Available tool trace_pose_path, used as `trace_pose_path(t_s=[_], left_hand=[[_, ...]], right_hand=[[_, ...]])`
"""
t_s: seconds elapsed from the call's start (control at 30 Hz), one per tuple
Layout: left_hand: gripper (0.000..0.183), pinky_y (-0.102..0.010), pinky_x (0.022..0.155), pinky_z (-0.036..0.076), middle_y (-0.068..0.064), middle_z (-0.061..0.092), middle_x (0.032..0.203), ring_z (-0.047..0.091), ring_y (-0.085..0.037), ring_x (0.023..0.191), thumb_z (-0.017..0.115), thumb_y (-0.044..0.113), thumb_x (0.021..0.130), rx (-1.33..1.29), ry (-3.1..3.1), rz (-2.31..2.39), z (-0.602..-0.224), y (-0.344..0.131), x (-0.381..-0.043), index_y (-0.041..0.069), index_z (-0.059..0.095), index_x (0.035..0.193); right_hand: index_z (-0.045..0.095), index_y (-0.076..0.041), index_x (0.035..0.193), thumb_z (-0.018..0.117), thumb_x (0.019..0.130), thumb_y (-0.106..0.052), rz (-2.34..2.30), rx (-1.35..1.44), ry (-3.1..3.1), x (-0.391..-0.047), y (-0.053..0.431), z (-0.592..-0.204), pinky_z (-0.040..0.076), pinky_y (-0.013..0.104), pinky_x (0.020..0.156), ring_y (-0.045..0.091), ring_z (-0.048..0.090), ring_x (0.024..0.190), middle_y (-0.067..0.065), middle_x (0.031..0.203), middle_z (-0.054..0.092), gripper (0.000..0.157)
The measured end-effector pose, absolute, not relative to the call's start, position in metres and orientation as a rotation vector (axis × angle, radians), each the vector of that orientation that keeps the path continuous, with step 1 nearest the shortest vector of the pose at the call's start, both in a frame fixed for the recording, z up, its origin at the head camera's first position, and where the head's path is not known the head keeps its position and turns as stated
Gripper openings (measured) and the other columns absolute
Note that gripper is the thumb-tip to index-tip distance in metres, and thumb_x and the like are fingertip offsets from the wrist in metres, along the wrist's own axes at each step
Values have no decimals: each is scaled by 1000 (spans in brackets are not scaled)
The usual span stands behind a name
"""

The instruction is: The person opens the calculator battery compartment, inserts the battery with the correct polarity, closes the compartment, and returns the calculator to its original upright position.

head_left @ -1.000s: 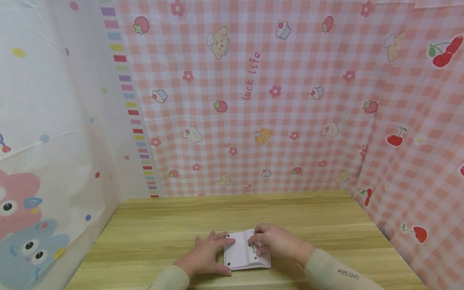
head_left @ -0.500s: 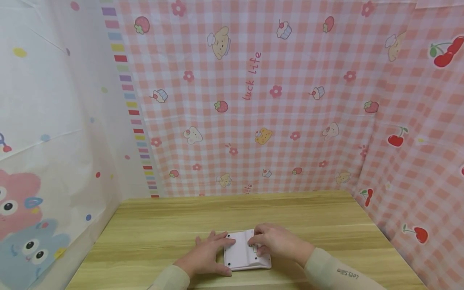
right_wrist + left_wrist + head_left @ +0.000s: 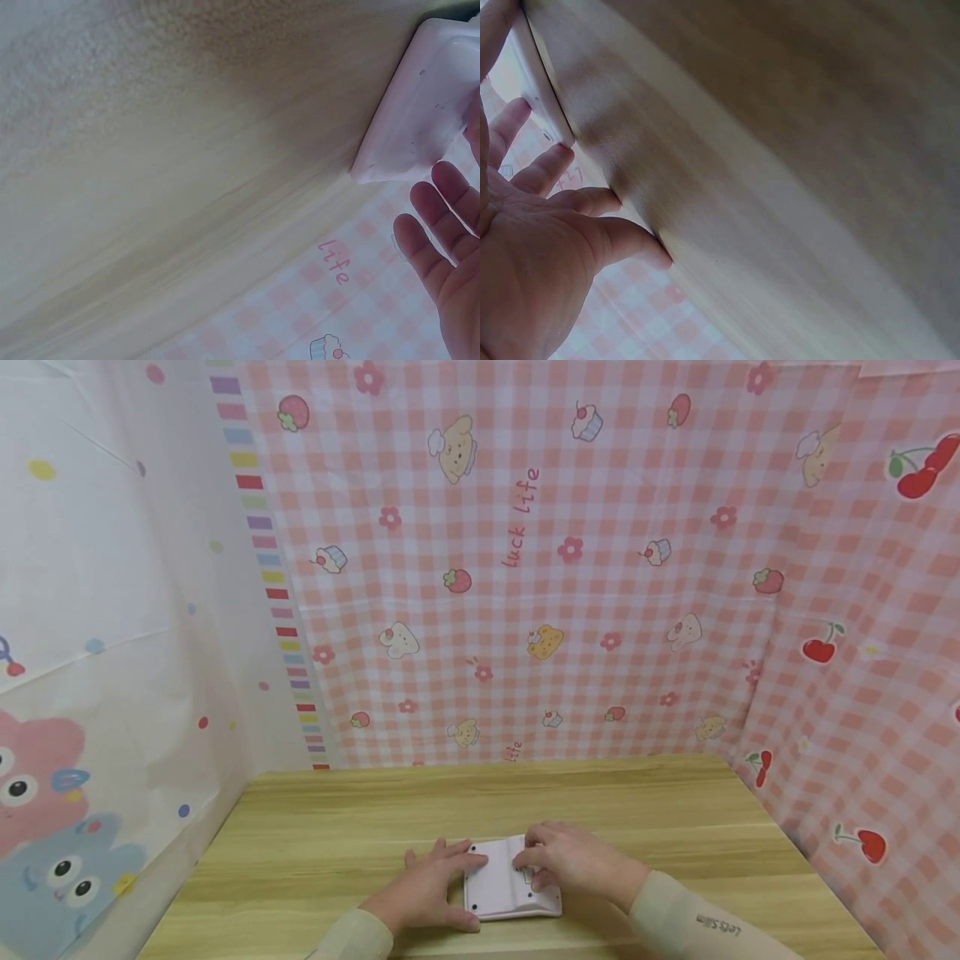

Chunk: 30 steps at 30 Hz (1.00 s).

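A white calculator (image 3: 491, 881) lies back side up on the wooden table, small dark feet at its corners and a raised section on the right. My left hand (image 3: 426, 887) rests with spread fingers over its left edge, one finger on the back, the thumb at the near corner. Bent fingertips of my right hand (image 3: 573, 860) work close against the raised section, partly hiding a thin dark outline there. Whether they pinch something I cannot tell. In the right wrist view several fingers (image 3: 427, 214) stand out loosely beside the calculator (image 3: 420, 112).
The wooden tabletop (image 3: 360, 810) stretches around the calculator. Behind it hangs a pink checked curtain (image 3: 525, 610), with a white printed curtain (image 3: 135, 610) at left and more checked cloth (image 3: 862, 693) at right.
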State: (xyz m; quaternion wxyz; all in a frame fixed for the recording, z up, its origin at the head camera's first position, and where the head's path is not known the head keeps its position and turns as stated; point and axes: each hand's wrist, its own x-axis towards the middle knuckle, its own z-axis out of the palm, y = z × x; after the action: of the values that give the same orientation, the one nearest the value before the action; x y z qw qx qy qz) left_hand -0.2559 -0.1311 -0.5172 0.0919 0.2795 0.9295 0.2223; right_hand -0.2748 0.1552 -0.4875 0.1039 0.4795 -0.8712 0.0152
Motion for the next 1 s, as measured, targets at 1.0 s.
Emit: trace_pose_path(t_s=[1.0], left_hand=[[85,-90,97,11,-6,36,160,24,-56,144,79,63,69,830,2757,665,-516,-131,-254,38,48,144]], right_hand=[[70,-32,121,66,82,-47,-16,1385,-2619,-273,154,-484,55,33,90,11,62,101,-7,111,64,42]])
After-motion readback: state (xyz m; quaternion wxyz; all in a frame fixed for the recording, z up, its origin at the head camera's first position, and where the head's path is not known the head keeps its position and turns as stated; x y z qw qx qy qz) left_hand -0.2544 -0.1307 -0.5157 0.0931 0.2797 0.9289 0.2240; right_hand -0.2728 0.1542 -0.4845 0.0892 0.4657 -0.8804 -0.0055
